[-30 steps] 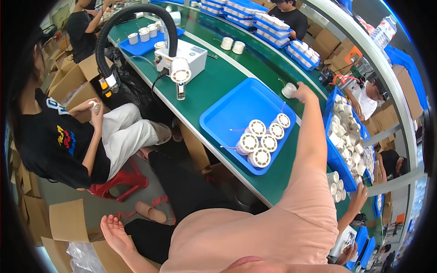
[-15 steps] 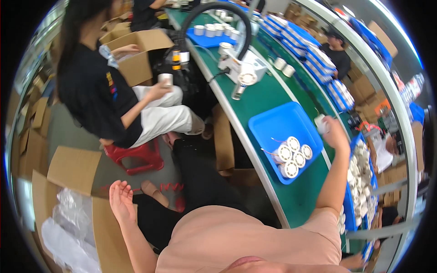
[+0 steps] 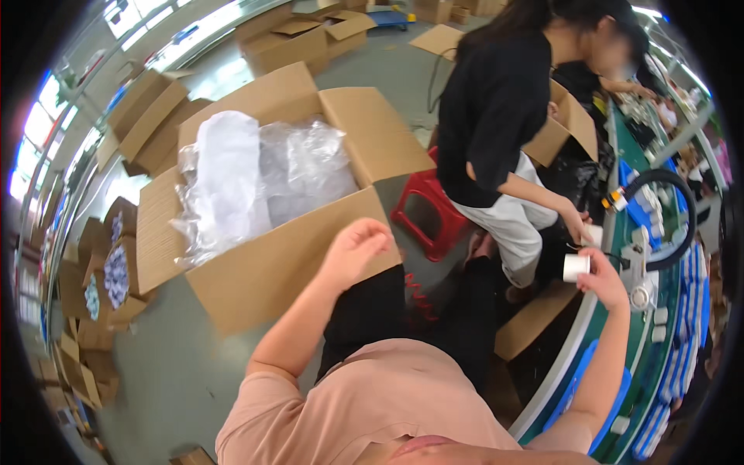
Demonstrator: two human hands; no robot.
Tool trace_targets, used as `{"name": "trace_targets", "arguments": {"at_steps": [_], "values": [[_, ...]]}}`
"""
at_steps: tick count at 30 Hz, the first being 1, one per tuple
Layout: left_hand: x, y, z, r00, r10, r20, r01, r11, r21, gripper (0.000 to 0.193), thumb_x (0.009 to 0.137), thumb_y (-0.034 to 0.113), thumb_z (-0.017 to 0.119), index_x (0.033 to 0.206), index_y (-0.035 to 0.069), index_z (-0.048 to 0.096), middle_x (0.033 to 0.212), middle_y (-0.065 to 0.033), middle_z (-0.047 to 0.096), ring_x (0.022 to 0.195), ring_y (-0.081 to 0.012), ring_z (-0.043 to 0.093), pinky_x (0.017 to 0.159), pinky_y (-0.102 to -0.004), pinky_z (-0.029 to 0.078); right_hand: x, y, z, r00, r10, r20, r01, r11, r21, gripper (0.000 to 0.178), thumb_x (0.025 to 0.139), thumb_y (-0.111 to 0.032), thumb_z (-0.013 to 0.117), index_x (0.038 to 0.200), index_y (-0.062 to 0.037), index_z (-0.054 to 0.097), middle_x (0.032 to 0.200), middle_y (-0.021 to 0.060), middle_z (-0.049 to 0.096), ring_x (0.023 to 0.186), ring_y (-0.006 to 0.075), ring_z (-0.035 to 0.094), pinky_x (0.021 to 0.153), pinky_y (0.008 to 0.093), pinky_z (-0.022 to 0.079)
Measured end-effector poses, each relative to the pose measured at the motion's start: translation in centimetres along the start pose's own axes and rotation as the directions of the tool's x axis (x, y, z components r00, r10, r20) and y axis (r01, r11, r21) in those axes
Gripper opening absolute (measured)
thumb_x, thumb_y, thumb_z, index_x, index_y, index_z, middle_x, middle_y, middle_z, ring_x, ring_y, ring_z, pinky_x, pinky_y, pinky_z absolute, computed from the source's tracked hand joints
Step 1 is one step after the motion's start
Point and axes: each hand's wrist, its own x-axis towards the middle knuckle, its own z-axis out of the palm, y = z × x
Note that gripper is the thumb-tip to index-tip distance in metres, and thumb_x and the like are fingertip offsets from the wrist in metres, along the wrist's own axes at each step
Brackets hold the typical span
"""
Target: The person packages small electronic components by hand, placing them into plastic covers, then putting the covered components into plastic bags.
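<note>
My right hand (image 3: 606, 285) grips a small white cup-shaped cylinder (image 3: 576, 268) by its side, above the near edge of the green workbench. Close beyond it is a co-worker's hand (image 3: 573, 220), with another white cylinder (image 3: 595, 233) at its fingers. My left hand (image 3: 358, 249) is raised over the near wall of an open cardboard carton (image 3: 291, 267). Its fingers are curled in, and nothing shows in them. Inside the carton lie clear plastic bags (image 3: 306, 167) and a white sheet-like piece (image 3: 227, 174).
On my right, the blue tray (image 3: 572, 385) is partly hidden by my arm. A black-hosed fume extractor (image 3: 640, 263) stands on the green bench (image 3: 642, 353). The co-worker sits on a red stool (image 3: 431, 209) between carton and bench. More cartons (image 3: 287, 46) stand behind.
The view has swung left, bringing the carton toward the middle. My right hand has moved from beside the blue tray toward the co-worker, carrying the white cylinder. My left fingers have curled in.
</note>
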Motion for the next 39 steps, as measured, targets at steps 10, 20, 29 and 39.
{"name": "trace_targets", "arguments": {"at_steps": [10, 20, 29, 39], "values": [[5.3, 2.3, -22.8, 0.958, -0.249, -0.140, 0.131, -0.051, 0.990, 0.029, 0.075, 0.018, 0.062, 0.100, 0.004, 0.061, 0.075, -0.0102, 0.062, 0.068, -0.0137, 0.058, 0.060, -0.0283, 0.046, -1.1, 2.6, 1.3, 0.971, 0.207, 0.121, -0.191, 0.973, -0.133, 0.040, 0.068, -0.001, 0.062, 0.104, -0.0070, 0.046, 0.076, 0.0053, 0.055, 0.061, 0.0117, 0.054, 0.052, 0.0246, 0.044], [13.3, 3.1, -15.5, 0.956, -0.011, -0.295, 0.275, 0.398, 0.875, 0.065, 0.070, 0.026, 0.068, 0.130, 0.021, 0.043, 0.098, -0.0176, 0.060, 0.094, -0.0277, 0.058, 0.082, -0.0371, 0.045, -1.8, 2.0, 2.1, 0.966, 0.256, 0.046, -0.247, 0.958, -0.143, 0.040, 0.069, 0.000, 0.061, 0.105, -0.0080, 0.046, 0.076, 0.0048, 0.055, 0.061, 0.0121, 0.054, 0.053, 0.0253, 0.045], [13.1, -0.3, -16.0, 0.856, -0.516, 0.040, 0.040, 0.143, 0.989, 0.049, 0.084, 0.049, 0.049, 0.108, 0.008, 0.062, 0.126, -0.0193, 0.047, 0.112, -0.0343, 0.048, 0.093, -0.0436, 0.039, -1.9, 2.5, 2.7, 0.953, 0.299, 0.052, -0.291, 0.948, -0.126, 0.041, 0.069, 0.000, 0.062, 0.106, -0.0077, 0.045, 0.076, 0.0053, 0.055, 0.061, 0.0121, 0.055, 0.054, 0.0252, 0.044], [11.0, 8.5, -13.1, 0.618, -0.786, 0.024, 0.338, 0.293, 0.895, 0.056, 0.087, 0.051, 0.043, 0.114, 0.004, 0.056, 0.116, -0.0150, 0.056, 0.104, -0.0285, 0.055, 0.091, -0.0390, 0.041, -1.5, 3.2, 2.2, 0.948, 0.316, 0.033, -0.310, 0.943, -0.122, 0.041, 0.069, -0.001, 0.063, 0.106, -0.0082, 0.047, 0.074, 0.0042, 0.055, 0.060, 0.0115, 0.054, 0.054, 0.0248, 0.044]]}}
